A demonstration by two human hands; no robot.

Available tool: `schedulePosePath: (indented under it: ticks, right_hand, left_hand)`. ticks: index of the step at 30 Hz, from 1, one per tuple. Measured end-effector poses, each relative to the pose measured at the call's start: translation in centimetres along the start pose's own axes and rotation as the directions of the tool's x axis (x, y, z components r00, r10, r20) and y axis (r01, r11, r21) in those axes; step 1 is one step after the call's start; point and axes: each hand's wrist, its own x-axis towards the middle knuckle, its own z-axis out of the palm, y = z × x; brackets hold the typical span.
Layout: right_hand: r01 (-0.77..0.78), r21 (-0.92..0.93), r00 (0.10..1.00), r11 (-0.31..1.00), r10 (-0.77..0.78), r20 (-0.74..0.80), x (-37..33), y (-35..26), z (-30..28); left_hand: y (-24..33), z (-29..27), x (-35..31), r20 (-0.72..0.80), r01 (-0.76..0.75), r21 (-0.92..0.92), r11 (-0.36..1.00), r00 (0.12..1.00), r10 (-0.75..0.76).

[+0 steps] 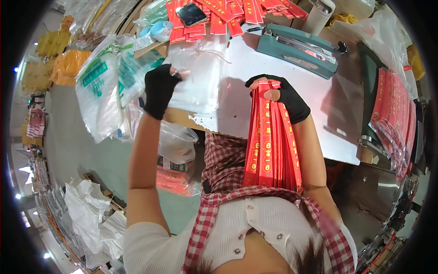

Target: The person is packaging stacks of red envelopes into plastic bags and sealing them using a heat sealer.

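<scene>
My right hand (285,98), in a black fingerless glove, grips the top end of a bundle of long red paper strips (267,137) printed in gold. The strips hang down in folds past the table's front edge, against my apron. My left hand (160,89), gloved the same way, is raised at the left side of the table. Its fingers are curled in together beside a stack of clear plastic bags (200,80); whether they pinch anything is too small to make out.
Loose red packets (223,11) lie along the back of the table, with a phone (191,15) on them. Right of these are a green bag sealer (299,50) and a white cup (319,16). Wrapped red bundles (392,114) stand at the far right; printed plastic bags (100,86) hang at the left.
</scene>
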Motion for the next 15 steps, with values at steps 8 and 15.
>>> schedulePosePath:
  ticks: [8,15]
  right_hand:
    - [0.044,0.005,0.999,0.999,-0.044,0.002,-0.1,0.1,-0.5]
    - [0.044,0.026,0.992,0.999,-0.047,0.117,2.0,0.6,1.6]
  left_hand:
    - [2.6,2.9,-1.2,-0.009,0.097,-0.93,0.355,0.959,-0.284]
    - [7.0,5.3,1.1,-0.165,-0.241,-0.721,0.65,0.97,0.176]
